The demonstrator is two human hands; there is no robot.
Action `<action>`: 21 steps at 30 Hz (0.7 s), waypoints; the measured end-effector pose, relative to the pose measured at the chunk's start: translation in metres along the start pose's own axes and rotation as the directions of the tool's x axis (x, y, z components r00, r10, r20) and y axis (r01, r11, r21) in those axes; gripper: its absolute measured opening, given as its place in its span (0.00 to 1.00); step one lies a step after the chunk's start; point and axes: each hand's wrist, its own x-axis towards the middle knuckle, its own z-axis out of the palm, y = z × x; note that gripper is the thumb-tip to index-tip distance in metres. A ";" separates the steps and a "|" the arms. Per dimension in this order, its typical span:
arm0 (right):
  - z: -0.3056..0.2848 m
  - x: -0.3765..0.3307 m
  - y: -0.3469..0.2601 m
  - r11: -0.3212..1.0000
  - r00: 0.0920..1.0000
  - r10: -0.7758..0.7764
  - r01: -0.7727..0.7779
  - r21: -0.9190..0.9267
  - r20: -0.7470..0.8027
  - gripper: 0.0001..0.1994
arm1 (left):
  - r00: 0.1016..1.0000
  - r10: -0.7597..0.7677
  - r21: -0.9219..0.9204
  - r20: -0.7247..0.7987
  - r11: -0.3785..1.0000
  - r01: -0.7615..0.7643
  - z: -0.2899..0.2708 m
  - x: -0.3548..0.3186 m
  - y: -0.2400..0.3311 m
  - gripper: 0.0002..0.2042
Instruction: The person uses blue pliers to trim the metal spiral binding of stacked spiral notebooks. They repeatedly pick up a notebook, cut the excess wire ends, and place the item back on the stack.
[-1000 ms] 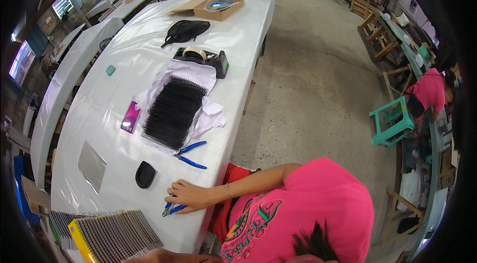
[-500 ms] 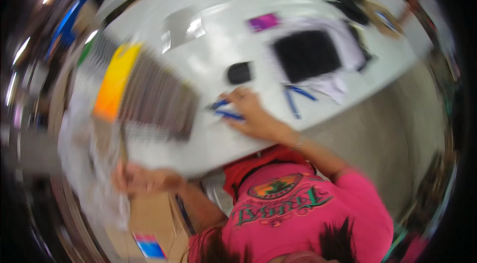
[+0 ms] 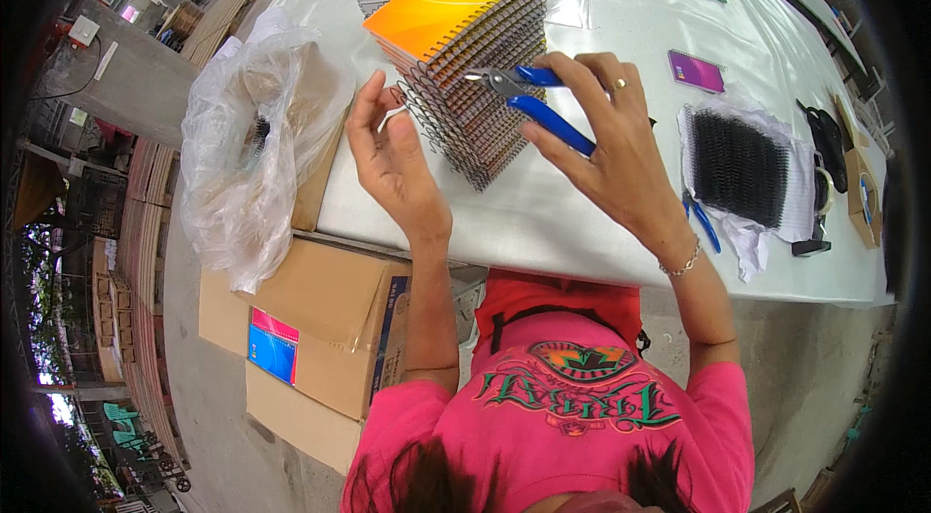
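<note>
R hand [image 3: 606, 140]: fingers closed round blue pliers [image 3: 531, 98], tips at spiral edge of notebook stack [image 3: 465, 57] | L hand [image 3: 393, 159]: half-open, palm up, fingertips at wire coils on stack's near side, holds nothing clear | stack on white table [image 3: 582, 212], mid-left | both forearms raised from lower edge.

One head-worn fisheye camera looks steeply down from just above the person, close over the near edge of the white table [image 3: 582, 222], facing forward; straight lines bow toward its dark rim.
</note>
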 end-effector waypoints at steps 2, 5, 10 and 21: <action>-0.002 0.008 -0.003 1.000 1.000 -0.020 0.020 -0.021 0.001 0.26 | 1.000 0.009 -0.004 0.003 1.000 -0.009 0.003 0.003 -0.004 0.19; -0.003 0.014 -0.005 0.996 0.999 -0.049 0.048 -0.081 -0.012 0.26 | 1.000 0.004 -0.031 -0.010 1.000 -0.005 0.010 0.005 -0.005 0.18; -0.007 0.018 -0.009 0.987 0.999 -0.049 0.052 -0.154 0.024 0.25 | 1.000 -0.012 -0.104 -0.018 0.994 0.010 0.017 0.007 -0.005 0.15; 0.002 0.022 -0.009 0.975 0.997 -0.082 0.082 -0.208 0.008 0.24 | 0.999 -0.002 -0.116 -0.032 0.993 -0.002 0.018 0.008 -0.004 0.14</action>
